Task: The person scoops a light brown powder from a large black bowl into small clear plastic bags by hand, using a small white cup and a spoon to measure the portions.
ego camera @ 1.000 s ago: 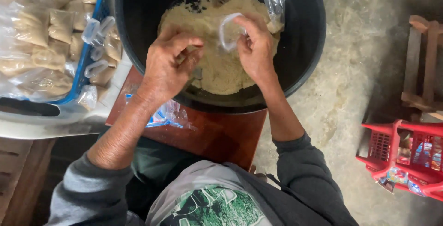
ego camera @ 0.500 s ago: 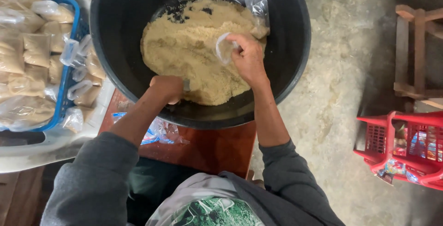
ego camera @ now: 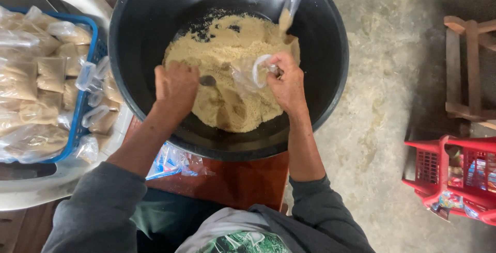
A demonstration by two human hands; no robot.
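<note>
A big black tub [ego camera: 330,77] holds a heap of pale yellow crumbly grain [ego camera: 227,51]. My left hand [ego camera: 175,88] is closed around a metal spoon [ego camera: 207,81], whose bowl pokes out toward the grain. My right hand [ego camera: 287,82] pinches a small clear plastic bag [ego camera: 250,73] with its mouth held open just beside the spoon. At the tub's far side another clear bag [ego camera: 292,2], partly filled, hangs down from above; whoever holds it is out of frame.
A blue basket [ego camera: 82,93] of several filled clear bags sits on a white plastic chair [ego camera: 46,191] at left. The tub rests on a reddish-brown stool [ego camera: 232,180]. A red crate [ego camera: 454,178] and a wooden frame [ego camera: 470,67] stand on the concrete floor at right.
My left hand has lifted from the tub's near rim into the grain, spoon now showing. My right hand has kept the bag open. The far hanging bag has shifted right.
</note>
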